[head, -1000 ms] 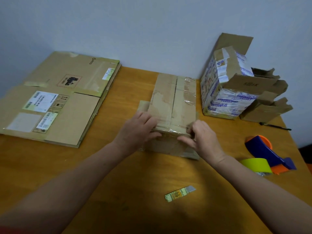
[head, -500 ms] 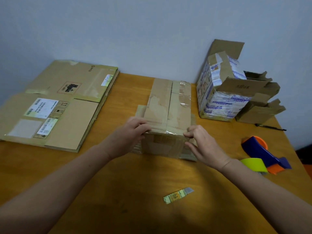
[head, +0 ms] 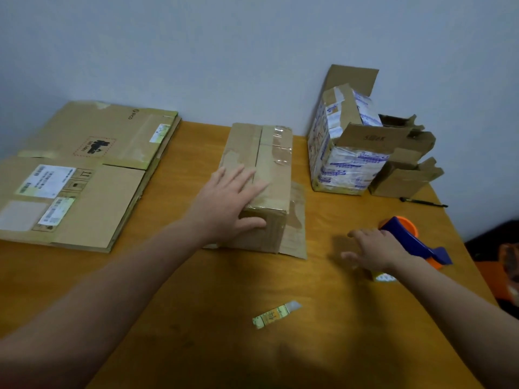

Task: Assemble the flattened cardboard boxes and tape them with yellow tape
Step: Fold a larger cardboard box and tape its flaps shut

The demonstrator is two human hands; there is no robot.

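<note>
A brown cardboard box [head: 269, 164] stands assembled in the middle of the wooden table [head: 196, 318], its top flaps folded down and one side flap lying flat on the right. My left hand [head: 227, 203] rests flat on the box's near top, fingers spread and thumb against the front face. My right hand [head: 373, 248] hovers with spread fingers just left of the blue and orange tape dispenser [head: 412, 240]. Only a sliver of its yellow tape roll [head: 384, 277] shows under my wrist.
Several flattened cardboard boxes [head: 84, 175] lie stacked at the left. A box wrapped in printed tape [head: 342, 153] and a small torn open box [head: 404, 169] stand at the back right, with a black pen [head: 424, 203] beside them. A small label strip [head: 276, 314] lies near me.
My right hand let go of the box and moved right to the tape dispenser. My left hand shifted from the box's front edge to lie flat on its top.
</note>
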